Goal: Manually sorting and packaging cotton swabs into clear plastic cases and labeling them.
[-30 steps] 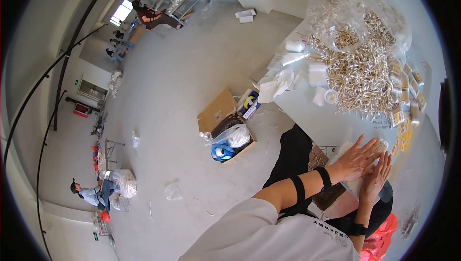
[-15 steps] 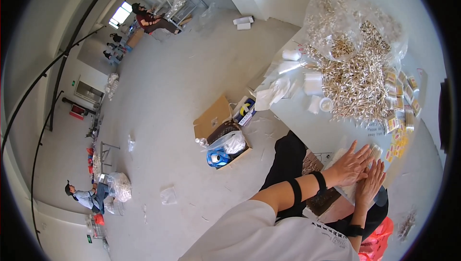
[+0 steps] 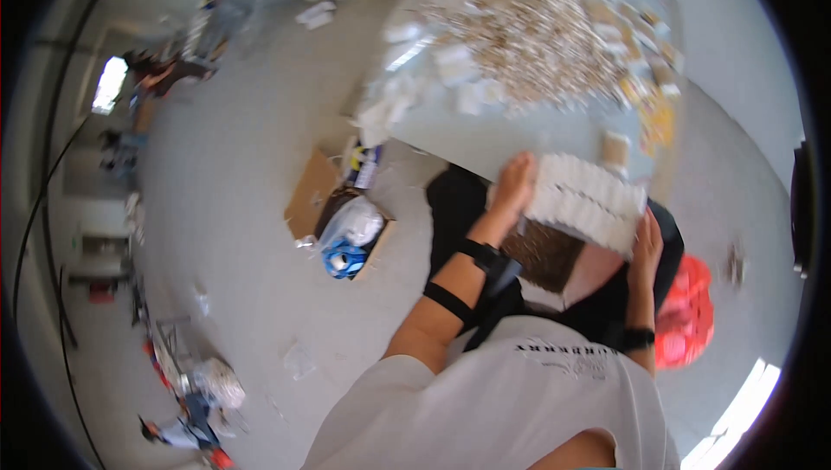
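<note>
A flat white block of stacked small packets (image 3: 582,202) is held up between both my hands, just off the near edge of the light table (image 3: 485,137). My left hand (image 3: 513,186) grips its left end and my right hand (image 3: 647,245) presses its right end. Under the block sits a brown box (image 3: 545,255) on my lap. A big heap of small pale parts (image 3: 537,28) covers the far half of the table, blurred by motion. Small yellow and tan packets (image 3: 653,98) lie along the table's right side.
An open cardboard box (image 3: 342,210) with white and blue bags stands on the grey floor to my left. A red-orange stool (image 3: 686,314) is at my right. Other people work far off at the upper left and lower left of the floor.
My hands were flat on the packets low in my lap; now they have lifted the white block up toward the table edge. The view swung and blurred.
</note>
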`<control>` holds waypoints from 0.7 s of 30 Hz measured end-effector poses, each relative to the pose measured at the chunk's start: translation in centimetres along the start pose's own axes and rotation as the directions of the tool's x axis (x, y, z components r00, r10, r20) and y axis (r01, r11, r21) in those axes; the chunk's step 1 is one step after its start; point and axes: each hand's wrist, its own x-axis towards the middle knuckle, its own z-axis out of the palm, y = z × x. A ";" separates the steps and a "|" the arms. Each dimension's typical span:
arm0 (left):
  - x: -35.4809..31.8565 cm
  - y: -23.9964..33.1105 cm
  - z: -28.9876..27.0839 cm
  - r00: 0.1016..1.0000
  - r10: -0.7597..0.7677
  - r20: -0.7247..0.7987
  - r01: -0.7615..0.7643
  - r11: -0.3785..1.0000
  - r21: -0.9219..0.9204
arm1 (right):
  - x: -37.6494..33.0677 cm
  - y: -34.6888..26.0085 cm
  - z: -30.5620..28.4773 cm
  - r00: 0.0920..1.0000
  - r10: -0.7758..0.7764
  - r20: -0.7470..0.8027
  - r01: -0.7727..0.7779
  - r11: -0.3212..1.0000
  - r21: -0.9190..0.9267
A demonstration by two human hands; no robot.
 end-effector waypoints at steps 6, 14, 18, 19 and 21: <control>-0.3 0.3 0.0 0.981 0.134 0.139 -0.084 0.946 -0.313 | -0.6 -2.9 4.3 0.976 -0.164 0.144 0.179 0.979 -0.098; -1.4 2.0 1.9 0.961 0.158 0.225 -0.106 0.968 -0.230 | -0.9 -2.4 2.5 0.965 -0.170 0.198 0.174 0.985 -0.006; -1.5 2.1 1.6 0.945 0.199 0.261 -0.150 0.969 -0.195 | -1.1 -2.5 2.5 0.965 -0.156 0.211 0.156 0.988 0.017; -1.3 1.9 1.3 0.940 0.198 0.276 -0.123 0.955 -0.269 | -1.2 -2.6 2.5 0.966 -0.153 0.210 0.153 0.988 0.019; -1.2 2.1 1.5 0.934 0.196 0.298 -0.088 0.936 -0.340 | -1.2 -2.8 2.4 0.960 -0.169 0.222 0.166 0.986 0.032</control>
